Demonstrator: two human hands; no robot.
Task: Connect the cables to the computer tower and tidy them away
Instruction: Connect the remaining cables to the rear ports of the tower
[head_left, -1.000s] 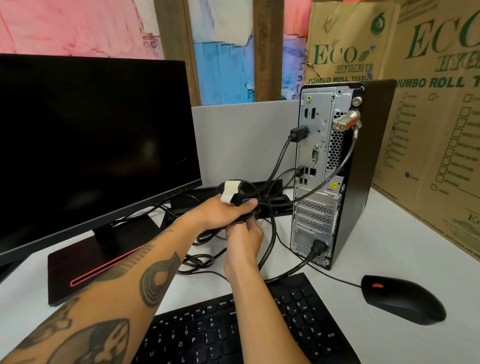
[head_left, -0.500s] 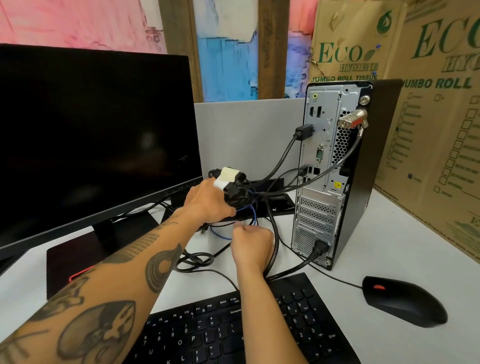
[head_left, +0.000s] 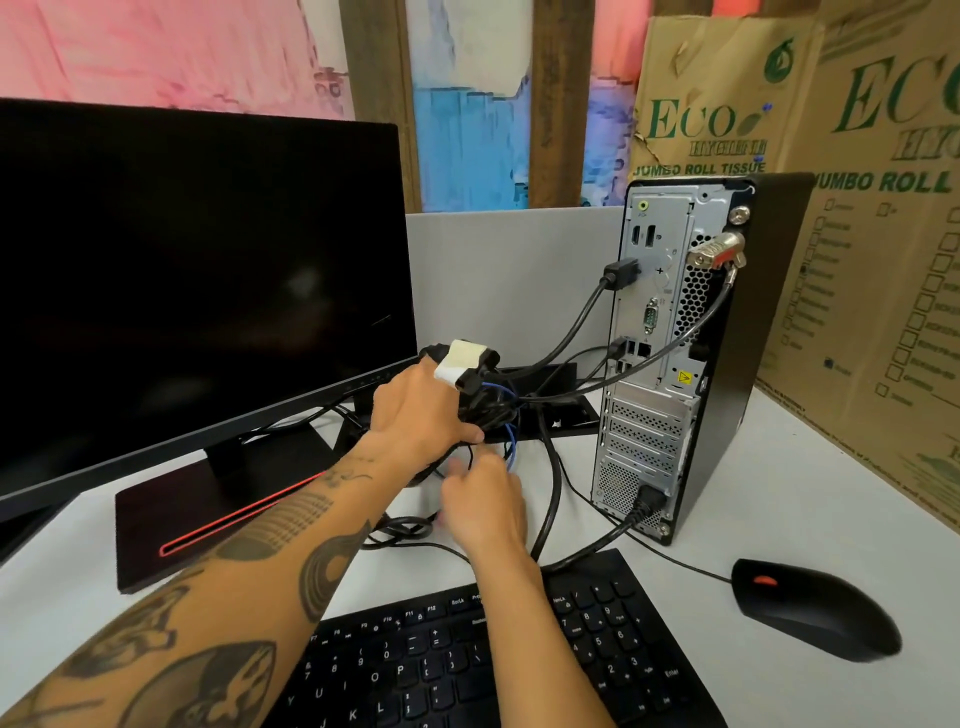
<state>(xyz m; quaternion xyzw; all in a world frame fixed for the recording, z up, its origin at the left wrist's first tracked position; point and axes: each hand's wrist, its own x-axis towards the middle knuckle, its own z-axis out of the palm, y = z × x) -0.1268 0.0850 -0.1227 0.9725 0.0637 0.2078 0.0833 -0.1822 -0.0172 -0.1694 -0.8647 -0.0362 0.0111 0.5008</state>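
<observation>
One left hand (head_left: 421, 410) is curled tight around a bundle of cables (head_left: 488, 402), a knot of glossy black rubbery cords with a thin blue wire threaded through and a blocky plug wrapped in off-white tape (head_left: 464, 362) poking out above the knuckles. The right hand (head_left: 485, 501) sits just below it, blurred, so how far its fingers are open and whether they pinch anything cannot be told. The bundle hangs above the white desk (head_left: 779, 483) between one flat matte black monitor (head_left: 197, 275) and one upright computer tower (head_left: 691, 353), whose perforated grey metal back panel faces the camera. Four black cords run from the bundle to that panel. One black keyboard (head_left: 467, 660) and one smooth rounded black mouse (head_left: 815, 608) lie in front, with two printed cardboard boxes (head_left: 883, 260) behind.
</observation>
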